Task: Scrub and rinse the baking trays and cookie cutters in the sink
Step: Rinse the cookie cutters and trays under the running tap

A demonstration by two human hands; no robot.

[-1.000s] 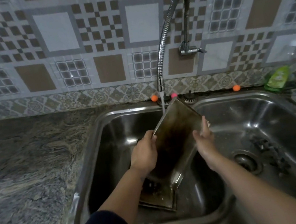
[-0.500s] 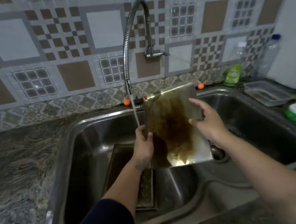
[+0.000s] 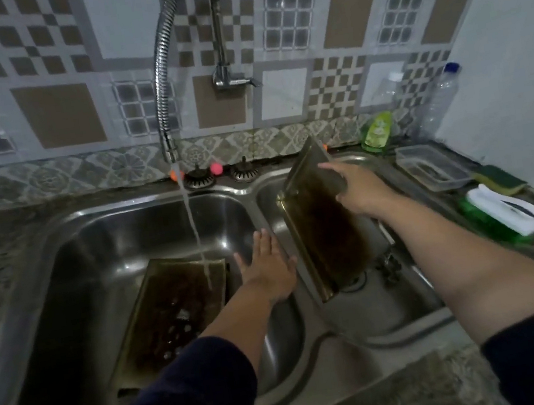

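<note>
My right hand (image 3: pixel 357 188) grips the right edge of a stained baking tray (image 3: pixel 321 229), which stands tilted on its long side over the right sink basin (image 3: pixel 378 310). My left hand (image 3: pixel 268 264) hovers with straight, spread fingers above the divider between the basins and holds nothing. A second dirty tray (image 3: pixel 171 313) lies flat in the left basin (image 3: pixel 92 249), and the tap's water stream (image 3: pixel 196 240) falls onto its far end. A few small dark pieces, perhaps cookie cutters (image 3: pixel 389 263), lie near the right drain.
The flexible faucet (image 3: pixel 164 79) arches over the left basin. On the counter at the right stand a green soap bottle (image 3: pixel 378 130), two clear plastic bottles (image 3: pixel 441 100), a clear container (image 3: pixel 430 167), a sponge (image 3: pixel 498 181) and a green-and-white brush (image 3: pixel 502 212). Two drain strainers (image 3: pixel 199 179) sit behind the sink.
The held tray has moved right, from under the water over the left basin to the right basin. My left hand has let go of it and opened.
</note>
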